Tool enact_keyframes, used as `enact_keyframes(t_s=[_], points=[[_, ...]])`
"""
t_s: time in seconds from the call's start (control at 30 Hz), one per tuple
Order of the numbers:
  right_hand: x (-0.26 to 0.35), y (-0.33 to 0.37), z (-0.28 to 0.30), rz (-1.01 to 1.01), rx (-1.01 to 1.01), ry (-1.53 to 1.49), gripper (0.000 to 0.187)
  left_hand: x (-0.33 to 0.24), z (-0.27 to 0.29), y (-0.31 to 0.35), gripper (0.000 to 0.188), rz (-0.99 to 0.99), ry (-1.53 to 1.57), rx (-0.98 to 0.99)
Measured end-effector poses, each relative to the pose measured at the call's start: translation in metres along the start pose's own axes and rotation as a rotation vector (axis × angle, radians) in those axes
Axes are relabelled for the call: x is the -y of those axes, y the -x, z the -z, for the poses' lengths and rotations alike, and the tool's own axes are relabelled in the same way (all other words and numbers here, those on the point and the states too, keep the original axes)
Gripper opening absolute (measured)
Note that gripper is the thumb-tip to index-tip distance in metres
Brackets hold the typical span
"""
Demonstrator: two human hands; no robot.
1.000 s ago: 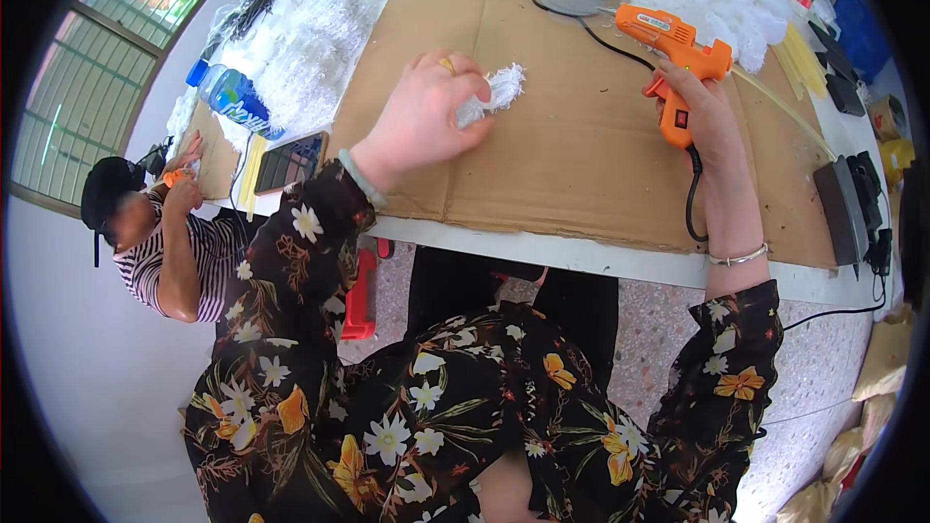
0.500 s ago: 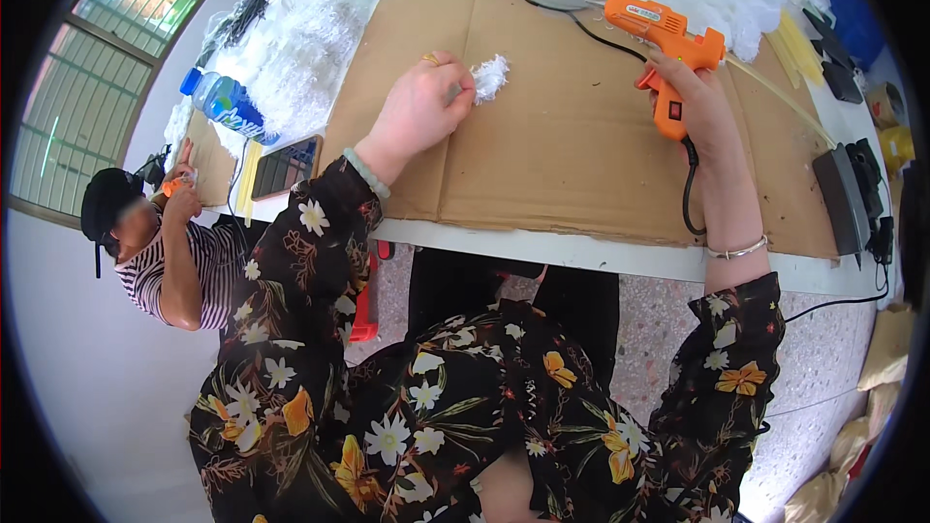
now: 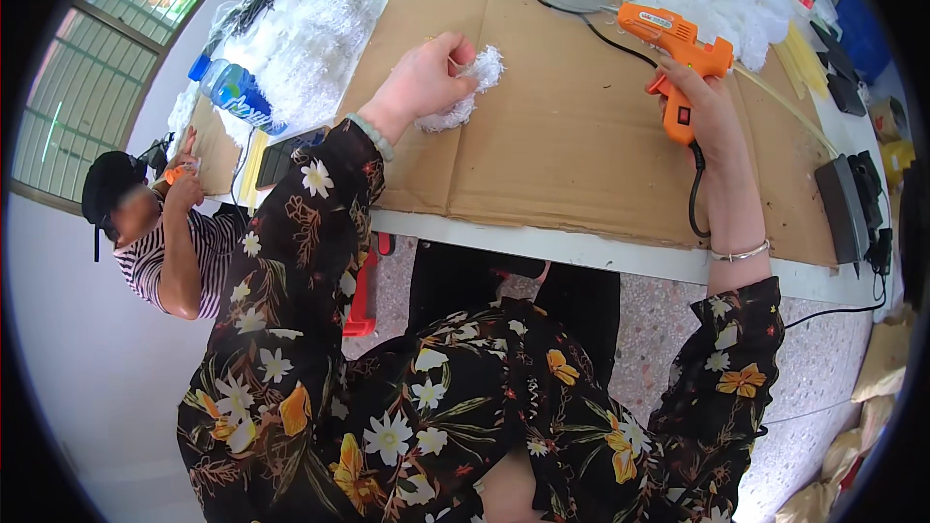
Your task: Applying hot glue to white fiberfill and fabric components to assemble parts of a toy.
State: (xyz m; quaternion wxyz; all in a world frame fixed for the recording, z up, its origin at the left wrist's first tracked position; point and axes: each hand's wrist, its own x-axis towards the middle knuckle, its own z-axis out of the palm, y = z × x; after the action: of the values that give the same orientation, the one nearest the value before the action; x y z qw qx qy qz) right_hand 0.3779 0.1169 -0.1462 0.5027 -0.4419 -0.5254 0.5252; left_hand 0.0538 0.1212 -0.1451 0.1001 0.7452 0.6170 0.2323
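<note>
My left hand (image 3: 424,82) is closed in a pinch on a white fluffy strip (image 3: 451,118) just above the cardboard. Part of the strip shows beyond my fingertips and part below my palm; the middle is hidden by the hand. My right hand (image 3: 705,111) wraps round the handle of an orange glue gun (image 3: 668,29), with its nozzle pointing left. A pale glue stick (image 3: 775,102) sticks out of the gun's back end, and a black cord hangs from its handle.
Brown cardboard (image 3: 542,165) covers much of the white table (image 3: 620,257). White fluff heaps (image 3: 315,58) lie at the left and far right. A blue-capped bottle (image 3: 232,92) and a phone (image 3: 281,160) lie left. Glue sticks (image 3: 799,63) lie right. A person (image 3: 170,232) sits at far left.
My left hand has drawn slightly left and its fingers have lifted; more of the white strip now shows, below the palm too. My right hand keeps its grip on the glue gun.
</note>
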Motion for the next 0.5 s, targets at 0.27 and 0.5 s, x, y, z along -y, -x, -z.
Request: enact_keyframes(t_s=[0.27, 0.5], points=[[0.000, -0.002, -0.001, -0.042, -0.033, -0.038, 0.024, 0.029, 0.009, -0.004, 0.026, 0.220, 0.593, 0.019], [0.004, -0.006, 0.000, -0.017, -0.020, -0.024, 0.025, 0.006, 0.001, -0.006, 0.039, 0.124, 0.146, -0.042]])
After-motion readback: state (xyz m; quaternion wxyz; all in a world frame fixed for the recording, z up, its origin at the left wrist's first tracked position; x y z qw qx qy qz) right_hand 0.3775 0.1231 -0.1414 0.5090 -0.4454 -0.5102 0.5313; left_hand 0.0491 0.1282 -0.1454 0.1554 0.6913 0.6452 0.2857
